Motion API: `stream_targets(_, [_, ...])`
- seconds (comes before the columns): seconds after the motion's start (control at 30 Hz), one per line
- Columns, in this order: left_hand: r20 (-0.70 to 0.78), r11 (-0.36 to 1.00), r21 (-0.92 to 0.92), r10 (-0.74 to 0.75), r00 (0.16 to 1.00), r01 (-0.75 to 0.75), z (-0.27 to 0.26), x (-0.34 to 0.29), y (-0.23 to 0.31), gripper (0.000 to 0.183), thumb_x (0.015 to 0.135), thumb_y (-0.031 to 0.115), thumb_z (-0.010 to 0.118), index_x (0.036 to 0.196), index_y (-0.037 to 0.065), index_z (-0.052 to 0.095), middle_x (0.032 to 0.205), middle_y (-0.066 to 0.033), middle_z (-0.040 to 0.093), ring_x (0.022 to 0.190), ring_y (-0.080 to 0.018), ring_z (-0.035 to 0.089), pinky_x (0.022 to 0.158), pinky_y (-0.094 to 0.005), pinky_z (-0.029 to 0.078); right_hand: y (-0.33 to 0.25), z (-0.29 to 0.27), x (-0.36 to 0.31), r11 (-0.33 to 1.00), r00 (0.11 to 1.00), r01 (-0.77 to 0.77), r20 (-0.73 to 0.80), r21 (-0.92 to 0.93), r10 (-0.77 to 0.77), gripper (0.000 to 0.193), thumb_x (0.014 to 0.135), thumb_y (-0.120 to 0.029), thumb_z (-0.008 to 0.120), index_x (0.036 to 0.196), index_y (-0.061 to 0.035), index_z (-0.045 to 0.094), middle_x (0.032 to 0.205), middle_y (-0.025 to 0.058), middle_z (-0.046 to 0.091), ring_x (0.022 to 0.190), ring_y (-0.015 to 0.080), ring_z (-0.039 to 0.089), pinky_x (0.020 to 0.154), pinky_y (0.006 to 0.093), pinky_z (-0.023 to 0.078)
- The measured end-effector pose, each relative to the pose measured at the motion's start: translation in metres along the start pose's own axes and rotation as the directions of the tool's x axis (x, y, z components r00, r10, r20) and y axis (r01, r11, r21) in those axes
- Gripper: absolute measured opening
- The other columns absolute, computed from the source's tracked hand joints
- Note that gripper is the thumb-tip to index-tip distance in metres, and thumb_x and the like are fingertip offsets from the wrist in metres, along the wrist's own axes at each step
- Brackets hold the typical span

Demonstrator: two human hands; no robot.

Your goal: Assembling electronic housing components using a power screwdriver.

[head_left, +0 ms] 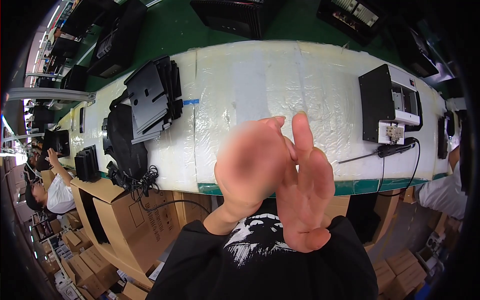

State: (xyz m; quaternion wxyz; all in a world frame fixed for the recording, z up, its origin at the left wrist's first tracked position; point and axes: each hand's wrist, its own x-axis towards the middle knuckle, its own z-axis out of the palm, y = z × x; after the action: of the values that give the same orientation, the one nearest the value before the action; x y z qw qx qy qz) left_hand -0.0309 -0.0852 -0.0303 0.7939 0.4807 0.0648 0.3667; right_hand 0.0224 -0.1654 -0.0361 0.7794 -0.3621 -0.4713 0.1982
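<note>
Both hands are raised close in front of my chest, over the near edge of the bench. My left hand (250, 165) is largely smeared, and most of its fingers cannot be made out. My right hand (307, 192) has its palm facing me, with fingers apart and thumb out to the side. Nothing shows in its palm. The hands overlap in view near the fingers; whether they touch, I cannot tell. To the right, a black and white box-shaped unit (375, 105) stands on the bench. In front of it lies a black-handled corded tool (395, 149) with a long thin shaft.
A film-covered white bench (225, 75) spans the view. At left sit stacked black panels (147, 95), a black bag (127, 145) and bundled cable (145, 181). Cardboard boxes (135, 225) stand below. Black units (227, 17) rest on the green surface beyond. Other people are at both sides.
</note>
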Motion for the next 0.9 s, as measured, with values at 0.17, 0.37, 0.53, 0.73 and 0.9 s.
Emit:
stream_targets(0.17, [-0.039, 0.999, 0.029, 0.045, 0.998, -0.044, -0.0018, -0.0039, -0.0048, 0.04, 0.085, -0.002, 0.058, 0.121, -0.008, 0.044, 0.099, -0.0127, 0.061, 0.091, -0.0143, 0.058, 0.08, -0.0249, 0.046, 0.0046, -0.0021, 0.001, 0.999, 0.999, 0.038, 0.031, -0.037, -0.037, 0.09, 0.085, -0.069, 0.026, 0.143, -0.0015, 0.009, 0.144, 0.0341, 0.004, 0.129, 0.0474, 0.027, 0.099, 0.0472, 0.036])
stream_targets(0.37, [-0.103, 0.936, 0.322, 0.182, 0.978, -0.14, -0.0016, -0.0053, -0.0065, 0.04, 0.083, -0.003, 0.06, 0.119, -0.009, 0.044, 0.102, -0.0148, 0.061, 0.094, -0.0157, 0.059, 0.081, -0.0257, 0.047, 0.0098, -0.0004, 0.0026, 0.995, 0.998, 0.032, 0.049, 0.095, -0.036, 0.09, 0.085, -0.068, 0.029, 0.144, -0.0041, 0.007, 0.145, 0.0323, 0.0, 0.132, 0.0461, 0.02, 0.098, 0.0493, 0.036])
stream_targets(0.53, [-0.012, 0.955, 0.257, 0.156, 0.988, -0.148, -0.0037, 0.0015, -0.0056, 0.04, 0.086, 0.002, 0.058, 0.121, -0.01, 0.042, 0.1, -0.016, 0.062, 0.091, -0.0176, 0.06, 0.081, -0.0278, 0.048, 0.0034, -0.0042, 0.0056, 0.896, 0.999, -0.035, 0.028, 0.443, 0.026, 0.088, 0.085, -0.068, 0.03, 0.145, -0.0126, -0.004, 0.147, 0.0252, -0.013, 0.135, 0.0468, 0.002, 0.104, 0.0559, 0.022])
stream_targets(0.73, [-0.028, 0.982, 0.155, 0.118, 0.993, -0.112, -0.0006, -0.0017, -0.0017, 0.04, 0.089, 0.005, 0.054, 0.124, -0.011, 0.04, 0.105, -0.0189, 0.061, 0.096, -0.0219, 0.06, 0.086, -0.0323, 0.046, 0.0018, -0.0079, 0.006, 0.816, 0.999, -0.045, 0.037, 0.576, 0.029, 0.088, 0.086, -0.066, 0.032, 0.144, -0.0137, -0.01, 0.147, 0.0221, -0.019, 0.136, 0.0425, -0.011, 0.109, 0.0525, 0.006])
stream_targets(0.9, [0.015, 0.967, 0.221, 0.127, 0.992, -0.127, -0.0066, -0.0019, -0.0075, 0.041, 0.089, 0.004, 0.054, 0.124, -0.011, 0.04, 0.113, -0.0197, 0.057, 0.101, -0.0228, 0.059, 0.091, -0.0337, 0.043, 0.0027, -0.0085, 0.0054, 0.791, 0.998, -0.053, 0.01, 0.609, 0.06, 0.089, 0.087, -0.065, 0.031, 0.144, -0.0102, -0.01, 0.145, 0.0243, -0.02, 0.136, 0.0404, -0.012, 0.11, 0.0505, 0.005])
